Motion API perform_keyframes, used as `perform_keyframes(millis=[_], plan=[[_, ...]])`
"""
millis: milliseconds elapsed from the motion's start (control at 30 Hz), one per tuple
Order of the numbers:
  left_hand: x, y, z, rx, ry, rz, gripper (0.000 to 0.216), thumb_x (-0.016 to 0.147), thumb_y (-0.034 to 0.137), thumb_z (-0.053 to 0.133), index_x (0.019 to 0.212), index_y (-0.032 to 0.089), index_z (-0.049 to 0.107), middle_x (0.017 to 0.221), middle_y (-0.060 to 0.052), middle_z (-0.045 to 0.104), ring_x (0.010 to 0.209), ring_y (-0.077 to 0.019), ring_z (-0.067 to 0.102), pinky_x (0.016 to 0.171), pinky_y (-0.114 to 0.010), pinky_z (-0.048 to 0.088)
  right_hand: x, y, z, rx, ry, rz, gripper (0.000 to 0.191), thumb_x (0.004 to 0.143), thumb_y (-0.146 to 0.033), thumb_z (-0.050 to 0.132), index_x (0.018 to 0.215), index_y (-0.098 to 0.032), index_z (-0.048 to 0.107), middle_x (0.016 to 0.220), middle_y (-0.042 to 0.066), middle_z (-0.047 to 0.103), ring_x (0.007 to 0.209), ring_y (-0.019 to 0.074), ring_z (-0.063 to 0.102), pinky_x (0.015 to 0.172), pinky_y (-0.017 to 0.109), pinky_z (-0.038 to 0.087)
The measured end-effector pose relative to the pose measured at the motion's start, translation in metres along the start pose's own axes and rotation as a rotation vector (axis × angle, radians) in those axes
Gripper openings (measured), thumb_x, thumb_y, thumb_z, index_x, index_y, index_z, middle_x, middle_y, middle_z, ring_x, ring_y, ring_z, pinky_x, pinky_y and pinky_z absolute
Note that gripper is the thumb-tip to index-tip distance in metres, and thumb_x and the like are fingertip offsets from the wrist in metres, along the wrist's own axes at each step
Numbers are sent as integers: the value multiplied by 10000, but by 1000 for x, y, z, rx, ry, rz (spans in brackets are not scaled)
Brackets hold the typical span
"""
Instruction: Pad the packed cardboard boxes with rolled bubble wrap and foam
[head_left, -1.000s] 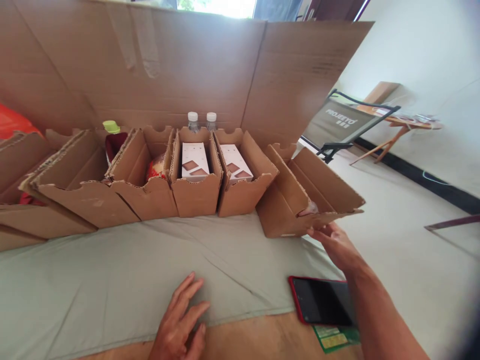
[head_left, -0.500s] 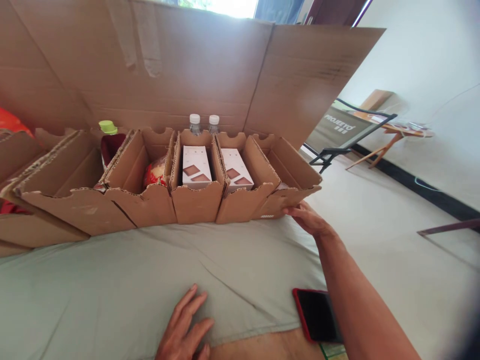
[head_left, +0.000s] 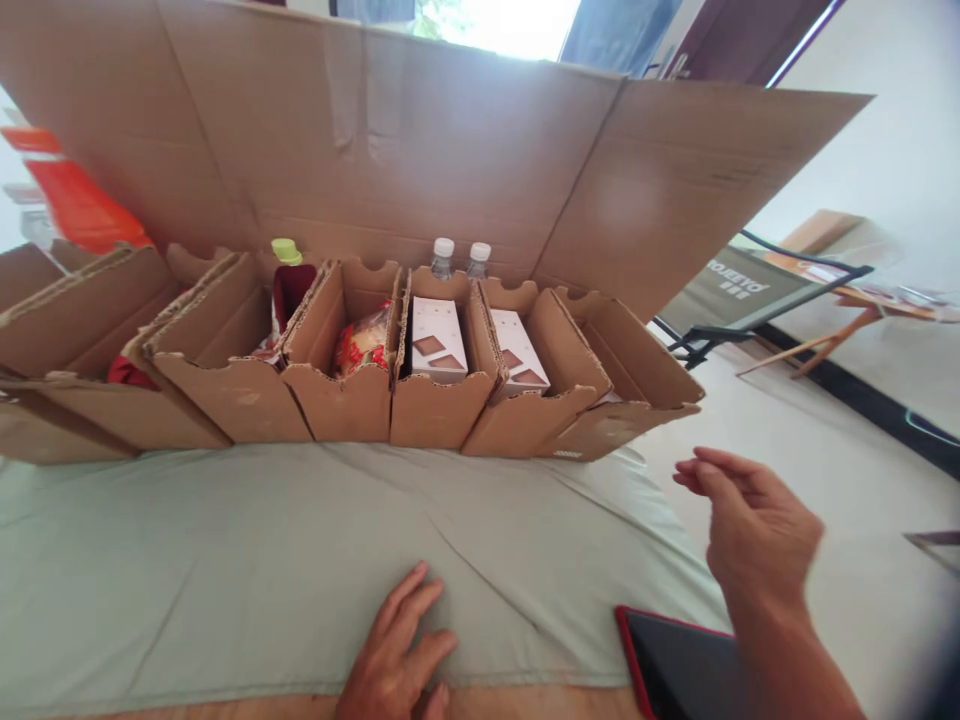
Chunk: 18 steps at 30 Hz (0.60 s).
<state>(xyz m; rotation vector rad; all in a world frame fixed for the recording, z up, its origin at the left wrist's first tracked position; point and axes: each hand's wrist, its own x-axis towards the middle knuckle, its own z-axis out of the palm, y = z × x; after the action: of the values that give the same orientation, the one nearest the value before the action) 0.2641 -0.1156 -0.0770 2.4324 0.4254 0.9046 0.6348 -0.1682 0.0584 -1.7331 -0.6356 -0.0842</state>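
Right hand (head_left: 757, 520) hangs in the air off the right end of the cloth, fingers loosely curled and pointing left, holding nothing and touching nothing. Nearest thing to it: the rightmost cardboard tray (head_left: 626, 375), which lies up and to the left of the fingertips, near but clearly apart from them. I read the tray's long axis as running from its front lip, at the cloth, back toward the big cardboard sheet (head_left: 420, 140) standing behind. It sits flush against its neighbour, last in a row of like trays along the far edge of the green cloth (head_left: 225, 560).

Left hand (head_left: 397, 665) lies flat, palm down and fingers spread, at the near edge of the cloth, roughly in the middle; it grasps nothing. It is well apart from the end tray, so the right hand is the nearer one by a good margin.

Outward from there: a red-edged phone (head_left: 679, 670) lies screen-up at the near right corner, just below the right wrist. Two trays left of the end one hold white boxes (head_left: 435, 340) with brown diamonds; behind them stand two clear bottles (head_left: 442, 258) (white caps). Further left, a red packet (head_left: 360, 345) and a green-capped bottle (head_left: 289, 275).
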Motion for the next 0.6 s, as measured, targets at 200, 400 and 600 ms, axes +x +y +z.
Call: perform_keyframes(millis=[200,400,600], plan=[[10,14,-9,-39,3,-84,388,761,25,534,1094,178,664,1423,-195,606,1431,-384,492,1013,-570,587,-28,-98,51,-289,-576,-293,669,861,-418,645,1494,-263,496,774,-9,719,560,168,617,561,308,491],[10,14,-8,-107,-14,-136,390,728,38,577,1073,173,697,1442,-200,591,1434,-419,477,1044,-635,541,-18,-105,108,-422,-642,-391,187,820,-322,555,856,-262,728,671,4,722,624,210,658,587,315,464],[1,10,-14,-202,90,-174,541,732,25,569,1238,197,646,1492,-193,551,1434,-389,487,1067,-629,527,-80,-100,37,-415,-549,-403,202,864,-430,567,898,-291,710,746,15,760,613,247,695,560,353,505]])
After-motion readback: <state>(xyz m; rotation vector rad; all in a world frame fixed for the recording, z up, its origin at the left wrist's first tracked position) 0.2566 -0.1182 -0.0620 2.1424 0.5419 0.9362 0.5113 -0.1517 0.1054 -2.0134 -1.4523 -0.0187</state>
